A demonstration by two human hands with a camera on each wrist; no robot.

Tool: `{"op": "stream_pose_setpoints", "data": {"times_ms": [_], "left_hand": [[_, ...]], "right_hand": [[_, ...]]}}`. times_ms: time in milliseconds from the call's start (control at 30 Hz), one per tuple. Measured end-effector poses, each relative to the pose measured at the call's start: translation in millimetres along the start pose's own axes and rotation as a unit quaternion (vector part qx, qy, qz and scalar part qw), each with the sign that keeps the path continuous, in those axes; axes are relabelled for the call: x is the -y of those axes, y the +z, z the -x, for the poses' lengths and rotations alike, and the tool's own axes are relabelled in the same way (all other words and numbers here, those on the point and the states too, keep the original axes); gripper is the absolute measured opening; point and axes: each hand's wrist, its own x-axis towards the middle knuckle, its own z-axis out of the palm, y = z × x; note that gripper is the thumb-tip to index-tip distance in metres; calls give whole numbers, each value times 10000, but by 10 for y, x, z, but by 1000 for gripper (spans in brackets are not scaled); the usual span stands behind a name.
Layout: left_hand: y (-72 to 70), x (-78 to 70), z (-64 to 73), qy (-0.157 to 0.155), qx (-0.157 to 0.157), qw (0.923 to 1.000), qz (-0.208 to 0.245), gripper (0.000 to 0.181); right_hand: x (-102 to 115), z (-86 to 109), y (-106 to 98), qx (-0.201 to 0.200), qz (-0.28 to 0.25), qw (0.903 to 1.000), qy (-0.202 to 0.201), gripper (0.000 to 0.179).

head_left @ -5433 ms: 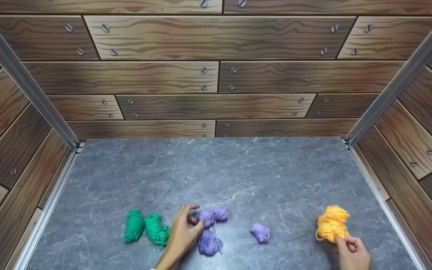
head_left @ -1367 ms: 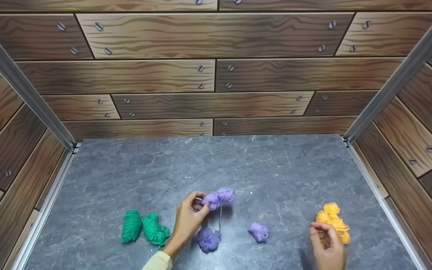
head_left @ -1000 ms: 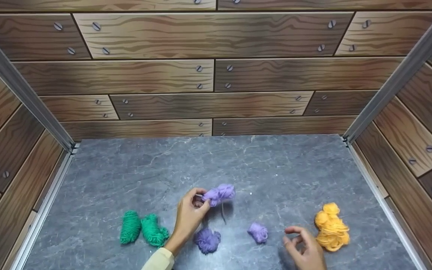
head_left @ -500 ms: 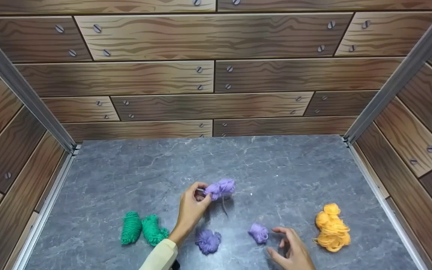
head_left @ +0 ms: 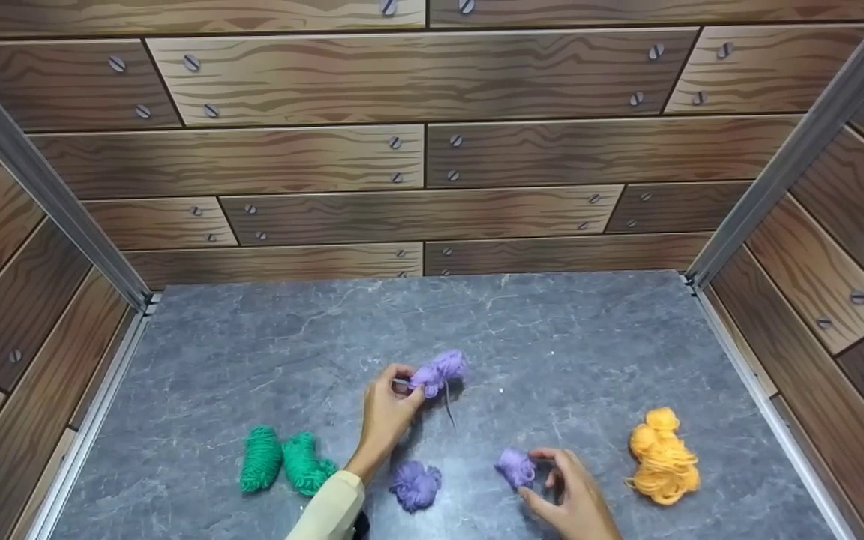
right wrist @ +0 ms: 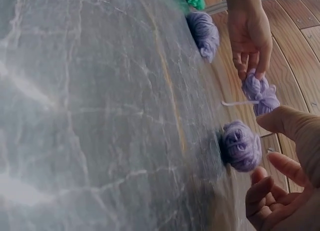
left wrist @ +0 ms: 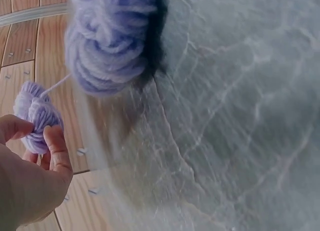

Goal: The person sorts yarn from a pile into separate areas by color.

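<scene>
My left hand (head_left: pixel 389 411) pinches a light purple yarn bundle (head_left: pixel 441 373) by its near end, held above the table, with a loose strand hanging down. In the left wrist view the same hand's thumb and fingers press on the twisted middle of the yarn. My right hand (head_left: pixel 573 496) is at the right side of a small purple yarn ball (head_left: pixel 514 467) on the table, thumb and forefinger spread around it. The right wrist view shows these fingers relaxed beside the ball (right wrist: pixel 242 146). A darker purple yarn ball (head_left: pixel 416 486) lies between the two hands.
Two green yarn bundles (head_left: pixel 261 459) lie side by side left of my left forearm. A heap of orange yarn (head_left: pixel 664 457) rests on the right of the grey marbled table (head_left: pixel 312 330). Wood-patterned walls (head_left: pixel 327 157) and metal rails enclose the back and sides.
My right hand has let go of the orange yarn and moved left to the small purple ball. My left hand has picked up the light purple bundle and moved it forward, away from the darker ball.
</scene>
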Motion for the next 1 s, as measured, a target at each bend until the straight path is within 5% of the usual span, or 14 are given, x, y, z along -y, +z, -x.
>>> {"op": "stream_pose_setpoints", "data": {"times_ms": [167, 567, 1000], "left_hand": [[51, 62, -27, -117, 22, 9999, -11, 17], [93, 160, -61, -127, 169, 9972, -721, 16], [114, 188, -74, -20, 318, 9965, -773, 22]], "right_hand": [[-34, -8, 72, -299, -15, 9985, -453, 48], [-15, -54, 144, -588, -167, 9952, -763, 38], [34, -77, 131, -113, 229, 9993, 279, 38]]}}
